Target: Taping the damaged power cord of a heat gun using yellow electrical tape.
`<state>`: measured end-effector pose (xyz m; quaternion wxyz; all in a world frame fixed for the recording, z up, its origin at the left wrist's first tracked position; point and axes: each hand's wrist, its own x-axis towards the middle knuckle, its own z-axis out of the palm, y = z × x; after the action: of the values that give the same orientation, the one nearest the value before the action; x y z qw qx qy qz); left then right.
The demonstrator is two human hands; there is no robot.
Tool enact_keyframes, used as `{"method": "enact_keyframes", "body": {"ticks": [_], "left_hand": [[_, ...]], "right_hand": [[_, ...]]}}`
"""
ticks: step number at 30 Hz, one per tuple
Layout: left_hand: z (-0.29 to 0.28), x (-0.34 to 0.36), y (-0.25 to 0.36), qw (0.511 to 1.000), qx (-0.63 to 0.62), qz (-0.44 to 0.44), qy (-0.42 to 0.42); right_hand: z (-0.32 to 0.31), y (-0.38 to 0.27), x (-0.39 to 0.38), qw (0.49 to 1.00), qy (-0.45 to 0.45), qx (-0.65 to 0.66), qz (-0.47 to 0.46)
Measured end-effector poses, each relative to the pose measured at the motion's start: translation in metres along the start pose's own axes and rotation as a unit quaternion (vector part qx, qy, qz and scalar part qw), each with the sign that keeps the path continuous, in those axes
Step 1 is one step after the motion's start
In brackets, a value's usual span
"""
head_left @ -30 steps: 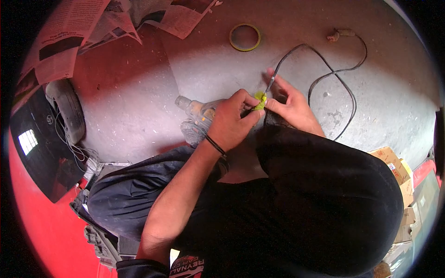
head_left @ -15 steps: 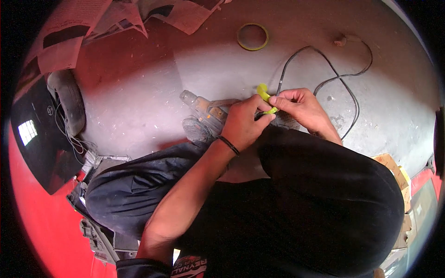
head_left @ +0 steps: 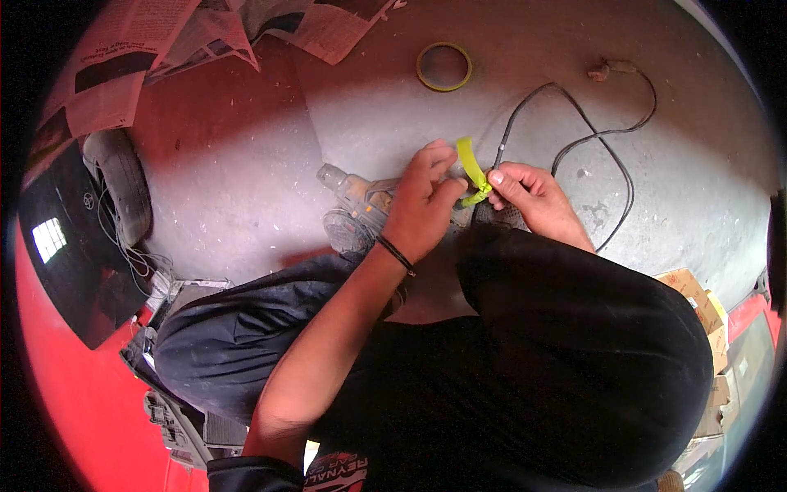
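Head view. Lower part of tool (head_left: 361,201) lying hidden behind left hand (head_left: 420,211) and dark trouser knee (head_left: 574,328); only pale, dusty body showing, kind hard to make out. Cable (head_left: 607,135) running from between the hands out over grey floor (head_left: 508,90), looping right, ending at small plug (head_left: 608,70) near top edge. Tape (head_left: 470,168), bright yellow-green strip, partly covered by fingertips where wrapping around cable.

Left hand reaching in from lower left, wrist bent, black band (head_left: 397,254) around wrist, fingers curled and pinching tape low down beside cable. Right hand (head_left: 529,197) coming in from right over knee, thumb and forefinger pressed together on tape and cable at same spot, other fingers folded under.

Tape sitting between both hands, just above knee, free end standing up and leaning slightly left, long axis running near vertical in picture. Yellow roll (head_left: 443,66) lying flat on floor well above hands. Newspaper (head_left: 205,33) spreading along top left, cut off by rim.
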<state>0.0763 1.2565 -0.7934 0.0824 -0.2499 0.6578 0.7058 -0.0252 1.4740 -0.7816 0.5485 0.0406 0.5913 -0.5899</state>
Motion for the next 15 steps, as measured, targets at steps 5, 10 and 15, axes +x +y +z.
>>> {"method": "enact_keyframes", "body": {"ticks": [5,10,15], "left_hand": [[-0.001,0.012,0.018,0.994,0.016,-0.068,-0.083],[-0.009,0.019,0.022,0.976,-0.063,-0.164,-0.130],[-0.007,0.020,0.017,0.984,-0.022,-0.130,-0.118]], "right_hand": [[0.003,-0.003,-0.009,0.999,0.030,0.030,-0.013],[0.007,-0.016,-0.009,0.996,0.073,0.055,0.014],[0.003,-0.012,-0.003,0.996,0.075,0.044,-0.001]]}}
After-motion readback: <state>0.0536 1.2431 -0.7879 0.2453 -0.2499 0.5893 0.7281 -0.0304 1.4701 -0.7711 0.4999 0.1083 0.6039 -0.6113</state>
